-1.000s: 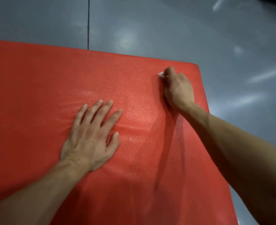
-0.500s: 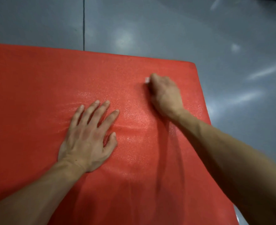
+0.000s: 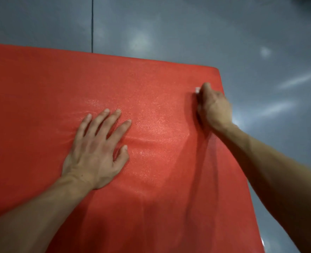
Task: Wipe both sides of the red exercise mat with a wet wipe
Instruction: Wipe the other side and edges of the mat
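The red exercise mat [image 3: 41, 92] lies flat on the floor and fills most of the head view, its far right corner at the upper right. My left hand [image 3: 96, 147] presses flat on the mat's middle with fingers spread, and the surface wrinkles around it. My right hand [image 3: 213, 106] is curled round a white wet wipe [image 3: 197, 90] near the mat's right edge. Only a small corner of the wipe shows past the knuckles. A wet sheen lies on the mat between the two hands.
Glossy grey floor [image 3: 224, 30] surrounds the mat at the back and right, with light reflections on it. A dark floor seam [image 3: 92, 22] runs away from the mat's far edge.
My right hand with the wipe slid left along the mat, then back right towards the edge. My left hand stayed pressed in place.
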The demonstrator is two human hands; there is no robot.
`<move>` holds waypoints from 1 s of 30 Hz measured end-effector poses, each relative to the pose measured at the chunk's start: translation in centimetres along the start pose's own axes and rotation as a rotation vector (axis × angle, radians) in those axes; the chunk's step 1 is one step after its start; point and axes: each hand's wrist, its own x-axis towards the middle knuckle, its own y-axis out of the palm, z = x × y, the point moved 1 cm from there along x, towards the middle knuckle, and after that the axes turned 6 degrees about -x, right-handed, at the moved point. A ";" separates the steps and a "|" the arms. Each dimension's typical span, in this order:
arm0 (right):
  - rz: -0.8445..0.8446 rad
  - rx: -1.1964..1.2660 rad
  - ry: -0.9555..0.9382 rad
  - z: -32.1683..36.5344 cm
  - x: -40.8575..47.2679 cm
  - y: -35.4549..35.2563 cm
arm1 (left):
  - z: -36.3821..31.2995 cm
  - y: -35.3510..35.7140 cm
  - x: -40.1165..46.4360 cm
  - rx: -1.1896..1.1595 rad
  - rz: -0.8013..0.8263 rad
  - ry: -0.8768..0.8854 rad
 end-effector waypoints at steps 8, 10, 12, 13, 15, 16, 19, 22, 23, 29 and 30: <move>0.021 0.213 -0.306 8.0 -4.4 -0.9 | -0.1 -0.2 0.0 0.007 0.012 -0.003; 0.032 0.168 -0.498 8.3 -4.9 -1.0 | 0.0 -0.1 0.1 0.012 0.016 -0.006; 0.018 0.103 -0.350 5.0 -3.3 -0.4 | 0.0 -0.1 0.1 0.006 0.010 -0.005; -0.004 0.076 -0.201 2.7 -2.2 -0.1 | 0.0 -0.1 0.1 -0.001 0.003 -0.005; -0.010 0.021 0.076 -1.0 -1.0 0.1 | 0.0 -0.1 0.0 -0.005 -0.007 -0.001; -0.003 0.008 0.115 -1.2 -1.1 0.1 | 0.1 0.0 0.1 -0.002 -0.006 0.001; 0.030 0.094 -0.092 4.0 -3.3 -0.5 | 0.1 -0.1 0.1 0.000 -0.002 -0.004; 0.058 0.176 -0.474 9.9 -7.0 -1.3 | 0.0 0.0 0.1 0.001 -0.004 -0.003; 0.052 0.152 -0.536 9.9 -7.4 -1.2 | 0.0 0.0 0.1 -0.003 -0.008 -0.001; -0.022 0.058 0.171 -0.8 -3.2 -0.3 | 0.1 0.1 0.1 -0.009 -0.005 -0.007; -0.016 0.063 0.219 -0.7 -3.4 -0.3 | 0.1 0.1 0.1 -0.009 0.004 -0.010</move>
